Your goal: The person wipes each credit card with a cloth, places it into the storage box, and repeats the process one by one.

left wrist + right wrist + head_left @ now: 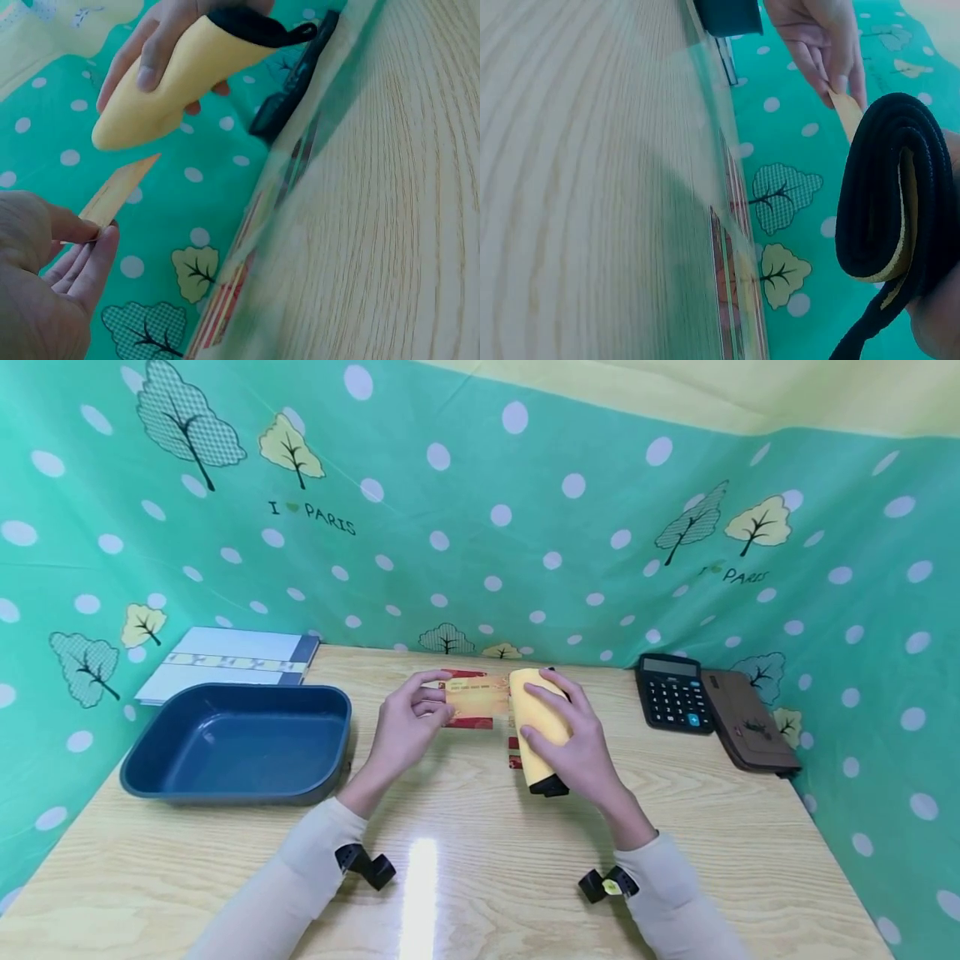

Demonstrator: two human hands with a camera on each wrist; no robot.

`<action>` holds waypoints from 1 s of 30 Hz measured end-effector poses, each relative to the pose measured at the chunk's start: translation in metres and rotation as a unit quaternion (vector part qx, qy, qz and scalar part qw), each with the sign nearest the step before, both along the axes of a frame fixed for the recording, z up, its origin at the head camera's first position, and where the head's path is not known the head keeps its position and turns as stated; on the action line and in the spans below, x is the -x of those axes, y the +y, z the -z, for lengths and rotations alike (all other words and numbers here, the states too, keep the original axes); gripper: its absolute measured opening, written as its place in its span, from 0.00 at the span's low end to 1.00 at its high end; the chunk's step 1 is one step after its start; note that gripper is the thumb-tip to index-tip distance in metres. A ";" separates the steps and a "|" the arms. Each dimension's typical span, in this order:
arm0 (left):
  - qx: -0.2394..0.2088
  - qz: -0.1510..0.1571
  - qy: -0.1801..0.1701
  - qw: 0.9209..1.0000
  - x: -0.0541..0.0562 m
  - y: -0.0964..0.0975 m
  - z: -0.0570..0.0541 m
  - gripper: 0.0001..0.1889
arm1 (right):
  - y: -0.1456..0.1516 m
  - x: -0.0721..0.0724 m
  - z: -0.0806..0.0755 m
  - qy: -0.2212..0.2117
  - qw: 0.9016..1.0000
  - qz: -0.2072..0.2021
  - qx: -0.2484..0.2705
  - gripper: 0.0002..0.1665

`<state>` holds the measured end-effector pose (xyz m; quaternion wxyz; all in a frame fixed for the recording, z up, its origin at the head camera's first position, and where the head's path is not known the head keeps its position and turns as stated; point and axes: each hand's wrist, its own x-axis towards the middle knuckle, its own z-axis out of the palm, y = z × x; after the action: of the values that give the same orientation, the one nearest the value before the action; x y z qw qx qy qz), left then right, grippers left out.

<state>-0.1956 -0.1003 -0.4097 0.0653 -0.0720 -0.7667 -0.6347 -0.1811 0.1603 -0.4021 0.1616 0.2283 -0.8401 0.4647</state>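
My left hand (407,717) pinches a gold-orange bank card (477,697) at its left edge, thumb on the front. A folded yellow cloth (542,727) with black edging is in my right hand (581,745), whose fingers curl over it. In the head view the cloth overlaps the card's right end; the left wrist view shows the card (118,189) tilted, with a small gap below the cloth (161,94). The right wrist view shows the cloth's rolled black end (889,187) and a hanging loop. On the table behind lie red cards (480,723), partly hidden.
A dark blue basin (236,798) stands at the left, before a white notebook (225,647). At the back right lie a black calculator (673,693) and a brown wallet (750,720). A green patterned curtain (465,560) hangs behind the wooden table (495,877).
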 end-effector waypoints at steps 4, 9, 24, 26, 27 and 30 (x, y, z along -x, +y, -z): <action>-0.014 0.014 0.001 1.000 -0.004 0.004 -0.005 0.24 | -0.005 -0.001 0.000 0.012 1.000 -0.001 -0.009 0.33; -0.050 0.038 -0.008 0.998 -0.006 0.009 -0.007 0.25 | -0.008 -0.003 0.001 0.015 1.000 0.003 -0.020 0.33; -0.128 0.079 -0.030 0.988 -0.013 0.024 -0.002 0.25 | -0.021 -0.009 0.005 0.026 0.999 0.000 -0.037 0.34; -0.138 0.083 -0.036 0.986 -0.015 0.026 -0.002 0.24 | -0.023 -0.010 0.004 0.026 0.999 -0.003 -0.038 0.34; -0.144 0.085 -0.039 0.985 -0.016 0.027 -0.003 0.24 | -0.024 -0.011 0.004 0.026 0.999 -0.004 -0.038 0.34; -0.156 0.088 -0.045 0.983 -0.019 0.029 -0.005 0.24 | -0.026 -0.014 0.002 0.024 0.999 -0.006 -0.037 0.34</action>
<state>-0.1768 -0.0716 -0.4048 -0.0153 -0.0992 -0.6509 -0.7525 -0.1675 0.1345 -0.4046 0.1707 0.2497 -0.8513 0.4288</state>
